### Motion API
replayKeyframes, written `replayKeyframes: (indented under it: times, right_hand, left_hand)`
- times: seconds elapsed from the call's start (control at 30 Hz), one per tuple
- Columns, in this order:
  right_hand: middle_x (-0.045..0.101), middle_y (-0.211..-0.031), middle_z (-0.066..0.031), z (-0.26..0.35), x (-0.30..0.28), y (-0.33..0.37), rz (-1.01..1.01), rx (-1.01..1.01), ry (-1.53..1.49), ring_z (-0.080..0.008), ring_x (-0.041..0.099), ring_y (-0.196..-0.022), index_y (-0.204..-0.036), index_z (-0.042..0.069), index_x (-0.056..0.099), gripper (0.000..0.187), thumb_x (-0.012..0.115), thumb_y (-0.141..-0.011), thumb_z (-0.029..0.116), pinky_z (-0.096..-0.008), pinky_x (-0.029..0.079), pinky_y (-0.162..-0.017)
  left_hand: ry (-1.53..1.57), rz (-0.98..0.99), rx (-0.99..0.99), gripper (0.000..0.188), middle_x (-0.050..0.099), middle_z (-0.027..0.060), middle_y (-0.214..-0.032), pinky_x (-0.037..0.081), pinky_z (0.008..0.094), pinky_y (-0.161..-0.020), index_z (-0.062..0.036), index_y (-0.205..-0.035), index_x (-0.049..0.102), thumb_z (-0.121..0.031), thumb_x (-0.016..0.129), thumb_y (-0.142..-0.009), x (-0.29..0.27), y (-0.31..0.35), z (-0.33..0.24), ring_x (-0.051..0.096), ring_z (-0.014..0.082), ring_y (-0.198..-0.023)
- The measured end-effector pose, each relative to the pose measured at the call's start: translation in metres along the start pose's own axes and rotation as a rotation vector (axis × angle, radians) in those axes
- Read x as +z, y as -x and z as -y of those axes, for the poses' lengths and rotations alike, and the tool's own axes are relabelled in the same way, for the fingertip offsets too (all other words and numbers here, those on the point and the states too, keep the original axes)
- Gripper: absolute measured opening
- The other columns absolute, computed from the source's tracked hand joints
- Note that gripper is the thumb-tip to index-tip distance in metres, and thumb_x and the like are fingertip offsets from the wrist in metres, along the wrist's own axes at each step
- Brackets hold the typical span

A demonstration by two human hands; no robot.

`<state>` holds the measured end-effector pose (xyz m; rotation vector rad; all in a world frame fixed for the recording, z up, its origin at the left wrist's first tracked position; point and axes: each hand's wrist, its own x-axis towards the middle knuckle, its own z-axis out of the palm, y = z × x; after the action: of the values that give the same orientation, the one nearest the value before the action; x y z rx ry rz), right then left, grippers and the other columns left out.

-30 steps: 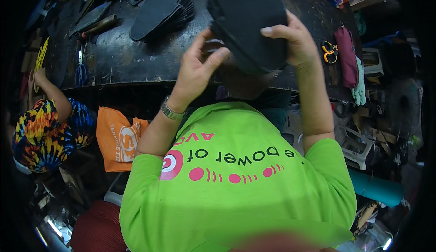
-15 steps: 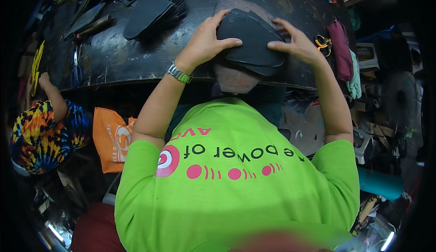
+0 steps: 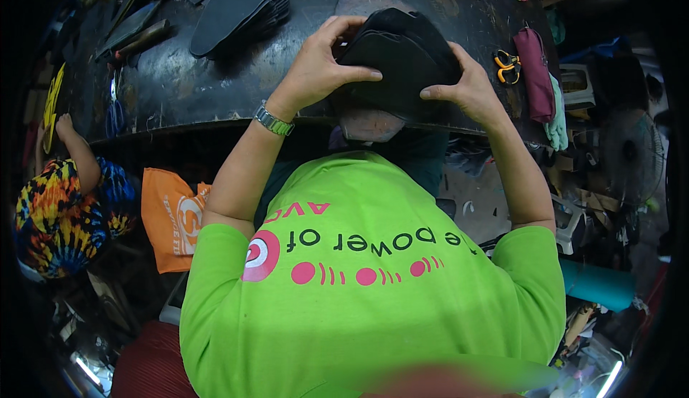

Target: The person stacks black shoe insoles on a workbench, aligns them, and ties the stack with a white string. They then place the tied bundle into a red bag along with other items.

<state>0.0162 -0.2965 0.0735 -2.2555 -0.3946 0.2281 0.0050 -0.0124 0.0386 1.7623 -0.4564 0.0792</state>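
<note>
A stack of black rounded sheet pieces, shaped like shoe-sole cutouts, is gripped between my two hands and tilted up over the table. My left hand, with a metal watch at the wrist, holds its left side, the thumb lying on the front piece. At the right edge, my right hand clasps the stack with its thumb on the front and the fingers partly hidden behind. Below the stack a worn grey-brown slab sticks out past the table's near edge.
Another fanned pile of black cutouts lies left on the dark table. Blue-handled scissors and a wooden-handled tool are farther left. Orange-handled snips and a maroon pouch lie right. Another person is at left.
The stack, lying flatter before, is now tipped up, its far edge raised with several layers showing. My right fingers have closed in on its edge.
</note>
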Motion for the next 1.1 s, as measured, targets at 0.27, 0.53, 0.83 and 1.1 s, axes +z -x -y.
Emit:
replayKeyframes:
  times: [0.27, 0.53, 0.83, 1.1]
  right_hand:
    - [0.064, -0.108, -0.0120, 0.014, 0.001, -0.007, -0.128, -0.255, 0.167, -0.0230, 0.064, -0.099, -0.118, 0.000, 0.063, 0.058, 0.086, -0.069, 0.020, -0.0342, 0.050, -0.089]
    - [0.059, -0.125, -0.0126, 0.012, 0.036, -0.021, -0.090, -0.299, -0.233, -0.0247, 0.057, -0.119, -0.142, 0.006, 0.044, 0.084, 0.086, -0.069, 0.017, -0.0349, 0.044, -0.105]
    - [0.061, -0.114, -0.0077, 0.006, 0.034, -0.028, -0.152, -0.448, 0.101, -0.0192, 0.058, -0.113, -0.141, 0.009, 0.048, 0.073, 0.078, -0.075, 0.005, -0.0333, 0.046, -0.101]
    - [0.070, -0.108, -0.0104, 0.003, 0.008, -0.052, -0.092, 0.107, -0.552, -0.0145, 0.067, -0.096, -0.128, -0.004, 0.060, 0.061, 0.084, -0.079, 0.024, -0.0276, 0.053, -0.087]
  left_hand:
    - [-0.012, 0.002, 0.054, 0.076, 0.065, 0.0102, -0.123, 0.049, 0.0319, -0.102, -0.0089, -0.138, 0.049, -0.014, 0.088, -0.074, -0.013, 0.005, -0.002, 0.063, 0.0221, -0.117]
    - [-0.141, -0.126, 0.154, 0.099, 0.062, 0.0082, -0.125, 0.050, 0.0322, -0.100, -0.0136, -0.148, 0.039, -0.014, 0.093, -0.065, 0.000, 0.003, -0.003, 0.061, 0.0207, -0.115]
    - [-0.131, -0.159, 0.080, 0.085, 0.066, 0.0068, -0.116, 0.053, 0.0318, -0.095, -0.0103, -0.139, 0.045, -0.016, 0.092, -0.068, 0.007, -0.001, 0.011, 0.066, 0.0185, -0.106]
    - [-0.278, -0.097, 0.102, 0.089, 0.057, 0.0157, -0.133, 0.046, 0.0366, -0.106, -0.0079, -0.151, 0.038, -0.022, 0.086, -0.078, -0.028, 0.009, -0.013, 0.058, 0.0261, -0.123]
